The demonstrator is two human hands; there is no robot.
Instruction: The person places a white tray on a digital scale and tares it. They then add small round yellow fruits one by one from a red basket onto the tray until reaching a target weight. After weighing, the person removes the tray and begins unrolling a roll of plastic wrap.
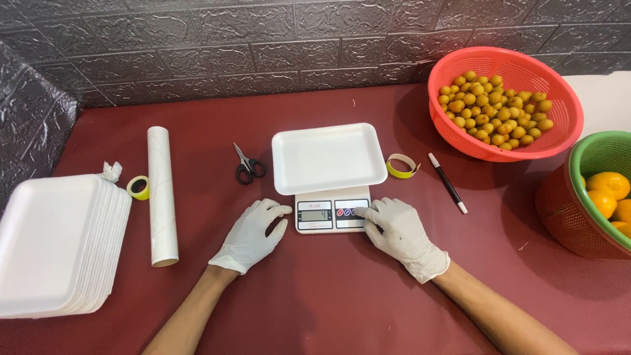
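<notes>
While the right hand (402, 235) is pressing a gloved fingertip against a button on the front panel of the digital kitchen scale (332, 214), the left hand (253, 233) is resting just beside the scale's left edge, fingers loosely curled and holding nothing, thumb nearly touching the casing. The right hand's other fingers are lying spread and relaxed on the dark red tabletop (328, 309) — empty too.

An empty white foam tray (327, 158) is sitting on the platform and overhanging it on every side, and that is where I judge the trouble could start. Being so light, it could be shifting or tipping if the pressing finger rocks the scale, or if the left thumb leans on the body, and either nudge would be upsetting the reading on the display. The tray's front lip is also hanging close over the panel, so a raised knuckle could be lifting it.

Farther out, the black marker (447, 183) and the yellow tape loop (402, 165) are lying near the right wrist's path toward the red basket of small yellow fruit (505, 105) — a sweeping sleeve or forearm could be rolling the marker off. The scissors (247, 164) are lying open-handled near the left hand, well apart from the stack of foam trays (59, 243) and the cardboard tube (162, 196).
</notes>
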